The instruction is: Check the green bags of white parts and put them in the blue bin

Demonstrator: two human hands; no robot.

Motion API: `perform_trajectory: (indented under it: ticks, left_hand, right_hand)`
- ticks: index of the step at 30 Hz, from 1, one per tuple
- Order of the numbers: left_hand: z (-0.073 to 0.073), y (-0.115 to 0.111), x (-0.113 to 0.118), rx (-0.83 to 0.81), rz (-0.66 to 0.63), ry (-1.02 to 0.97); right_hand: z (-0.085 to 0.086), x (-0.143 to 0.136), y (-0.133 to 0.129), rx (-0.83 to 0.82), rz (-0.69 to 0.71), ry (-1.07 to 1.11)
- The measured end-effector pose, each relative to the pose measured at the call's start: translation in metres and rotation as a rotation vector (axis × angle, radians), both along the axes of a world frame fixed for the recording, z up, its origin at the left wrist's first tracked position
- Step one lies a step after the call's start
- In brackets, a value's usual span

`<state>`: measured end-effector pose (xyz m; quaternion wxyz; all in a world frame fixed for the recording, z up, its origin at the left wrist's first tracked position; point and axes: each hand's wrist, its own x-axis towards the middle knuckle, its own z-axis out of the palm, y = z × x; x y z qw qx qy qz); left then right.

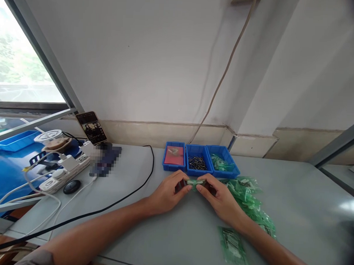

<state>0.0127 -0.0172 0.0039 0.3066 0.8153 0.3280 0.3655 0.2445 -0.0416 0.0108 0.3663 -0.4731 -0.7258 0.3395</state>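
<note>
We have the green packet (196, 182) at frame centre, pinched in the fingers of left hand (167, 191) and right hand (224, 201). Uneven pinch could let it slip; hard pulling could tear it, spilling any contents onto the worktop (172, 236).

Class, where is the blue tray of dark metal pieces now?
In the head view, the middle blue tray stands right of centre, between the red-lined tray and the tray holding green plastic.
</note>
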Motion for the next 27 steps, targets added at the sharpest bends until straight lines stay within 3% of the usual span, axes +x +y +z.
perform_trajectory:
  ticks: [8,14,27]
  left_hand:
    - [-0.0044,-0.0022,0.0005,-0.094,0.049,-0.071]
    - [-0.0038,-0.0025,-0.0001,0.008,-0.013,-0.035]
    - [-0.0012,0.0004,-0.0011,-0.004,0.055,0.043]
  right_hand:
    - [0.0008,-0.0012,0.0004,-0.033,-0.046,0.128]
    - [0.0038,-0.0015,0.0004,-0.032,-0.041,0.212]
    - [-0.0005,-0.0001,0.0006,-0.025,-0.048,0.066]
